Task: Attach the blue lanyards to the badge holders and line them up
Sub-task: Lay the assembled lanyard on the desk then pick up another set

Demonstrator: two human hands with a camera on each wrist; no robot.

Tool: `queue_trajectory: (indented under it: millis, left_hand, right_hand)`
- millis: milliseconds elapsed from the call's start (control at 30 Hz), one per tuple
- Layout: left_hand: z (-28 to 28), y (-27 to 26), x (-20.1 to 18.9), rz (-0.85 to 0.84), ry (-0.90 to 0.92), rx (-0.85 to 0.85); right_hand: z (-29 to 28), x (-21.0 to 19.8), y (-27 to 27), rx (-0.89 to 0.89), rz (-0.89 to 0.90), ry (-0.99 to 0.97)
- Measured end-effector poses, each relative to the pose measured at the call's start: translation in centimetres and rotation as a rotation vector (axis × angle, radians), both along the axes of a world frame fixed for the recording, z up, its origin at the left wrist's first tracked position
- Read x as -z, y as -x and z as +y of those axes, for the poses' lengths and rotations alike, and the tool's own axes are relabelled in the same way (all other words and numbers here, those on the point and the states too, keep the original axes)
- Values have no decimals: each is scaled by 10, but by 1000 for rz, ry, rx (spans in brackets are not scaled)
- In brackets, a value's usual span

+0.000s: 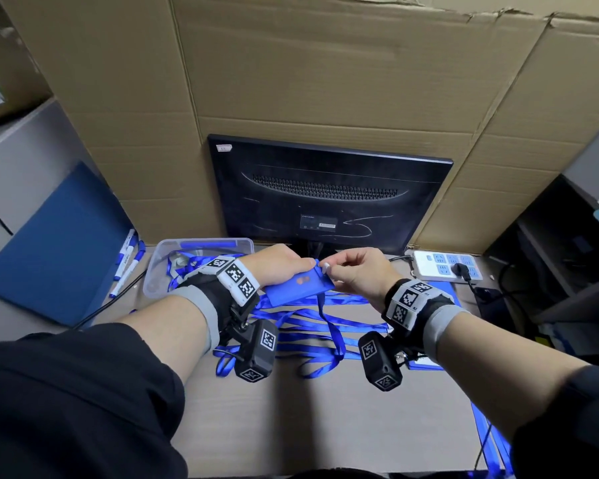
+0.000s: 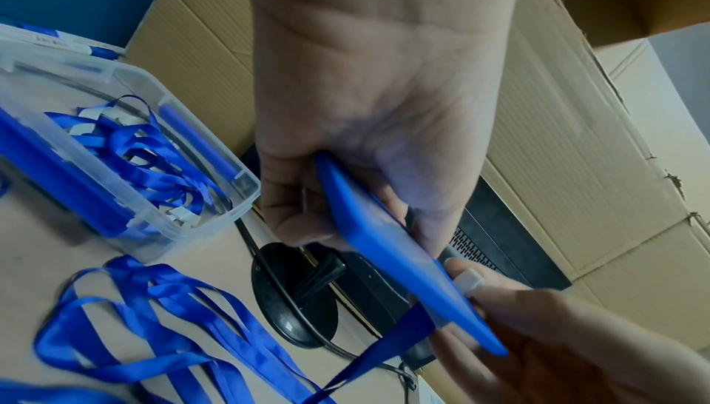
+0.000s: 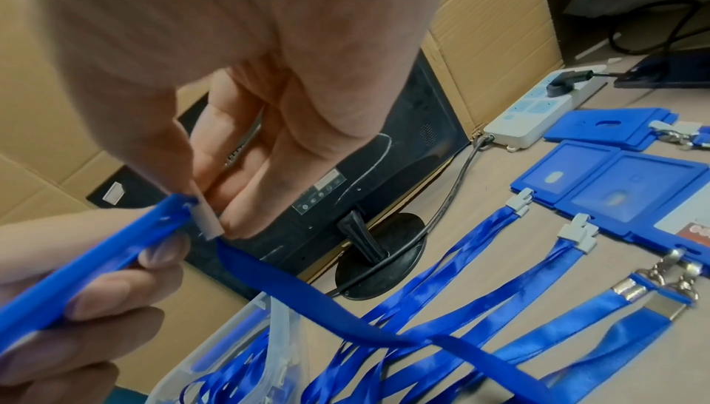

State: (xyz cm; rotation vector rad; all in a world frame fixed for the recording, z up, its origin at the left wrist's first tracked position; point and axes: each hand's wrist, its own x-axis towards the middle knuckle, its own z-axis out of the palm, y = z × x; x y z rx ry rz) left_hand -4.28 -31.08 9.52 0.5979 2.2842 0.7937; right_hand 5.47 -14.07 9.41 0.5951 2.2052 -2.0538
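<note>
My left hand [image 1: 281, 266] grips a blue badge holder [image 1: 300, 285] above the table, thumb on one side and fingers on the other [image 2: 384, 240]. My right hand [image 1: 351, 267] pinches a white plastic lanyard clip [image 1: 325, 267] against the holder's top edge [image 3: 207, 222]. From the clip a blue lanyard [image 1: 332, 335] hangs down to the table [image 3: 307, 298]. Several more blue lanyards [image 1: 308, 326] lie spread on the table beneath my hands. Further blue badge holders [image 3: 630, 185] with clips and lanyards attached lie side by side at the right.
A clear plastic box [image 1: 173, 267] with lanyards and clips stands at the left. A black monitor [image 1: 329, 191] on a round foot [image 3: 380, 258] stands behind my hands, before cardboard walls. A white power strip [image 1: 446, 266] lies at the right, markers [image 1: 127, 261] at the left.
</note>
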Motion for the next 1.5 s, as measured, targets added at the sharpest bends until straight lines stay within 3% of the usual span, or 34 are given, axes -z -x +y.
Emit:
queue_trajectory:
  millis: [233, 367, 500, 600, 667, 800, 967, 1133, 1200, 1300, 1433, 1500]
  left_hand:
    - [-5, 0, -12, -52, -25, 65]
    - [-5, 3, -12, 0, -13, 104]
    - [-1, 9, 0, 9, -289, -298]
    - [-2, 17, 3, -318, -557, -480]
    - [-2, 13, -5, -518, -620, -360]
    - [8, -3, -8, -683, -508, -130]
    - [19, -6, -5, -576, -332, -31]
    - [27, -3, 2, -553, -117, 20]
    - [30, -3, 11, -550, -8, 5]
    - [32, -3, 22, -596, 156, 70]
    - [41, -10, 41, -655, 246, 116]
    - [49, -19, 50, -678, 298, 156]
  right_hand:
    - [5, -1, -2, -27, -16, 76]
    - [10, -2, 1, -150, -147, 129]
    - [9, -7, -3, -256, -229, 95]
    - [8, -6, -2, -140, -245, 259]
    - [8, -6, -1, -104, -218, 358]
    - [10, -16, -2, -63, -194, 460]
    - [23, -7, -2, 27, -232, 34]
    - [32, 3, -12, 283, -95, 194]
    - [37, 10, -14, 371, -97, 176]
    - [51, 17, -21, 503, -120, 79]
    - [80, 30, -51, 714, -214, 202]
    - [93, 49, -73, 710, -313, 78]
